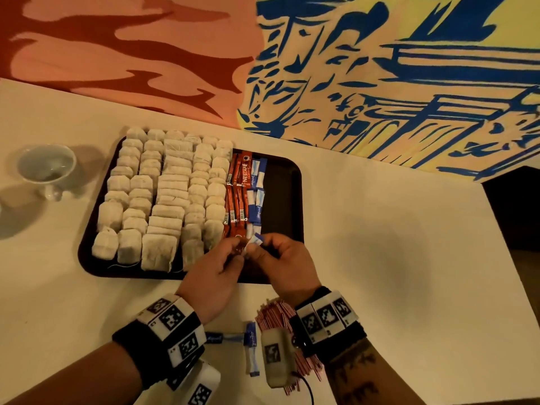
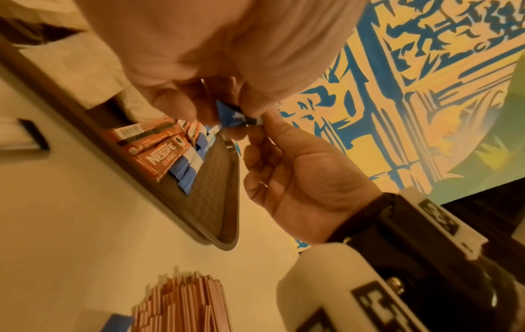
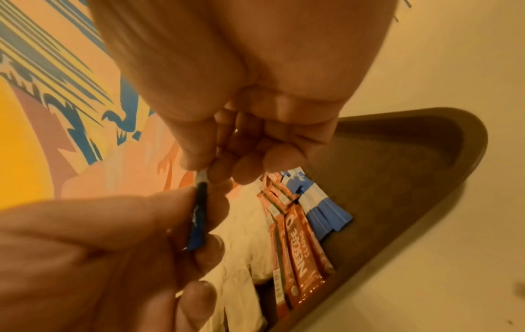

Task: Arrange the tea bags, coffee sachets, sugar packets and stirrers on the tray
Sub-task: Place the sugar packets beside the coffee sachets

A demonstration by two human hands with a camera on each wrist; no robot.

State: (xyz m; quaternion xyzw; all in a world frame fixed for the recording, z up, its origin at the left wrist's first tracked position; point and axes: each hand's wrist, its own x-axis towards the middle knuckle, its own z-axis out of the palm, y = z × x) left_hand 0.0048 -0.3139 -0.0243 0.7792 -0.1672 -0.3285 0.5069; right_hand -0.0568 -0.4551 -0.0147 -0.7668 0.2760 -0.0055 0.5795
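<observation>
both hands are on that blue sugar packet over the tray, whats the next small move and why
Probably lay the sugar packet down at the near end of the blue column; both hands pinch it right there.

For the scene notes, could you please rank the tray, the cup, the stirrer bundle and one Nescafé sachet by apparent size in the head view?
1. tray
2. stirrer bundle, partly hidden by the right wrist, and cup: unsure which looks larger
3. Nescafé sachet

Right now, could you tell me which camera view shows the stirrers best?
The head view: the stirrers lie in a striped bundle on the table, partly hidden under the right wrist. The left wrist view catches only one end; the right wrist view shows none.
</observation>
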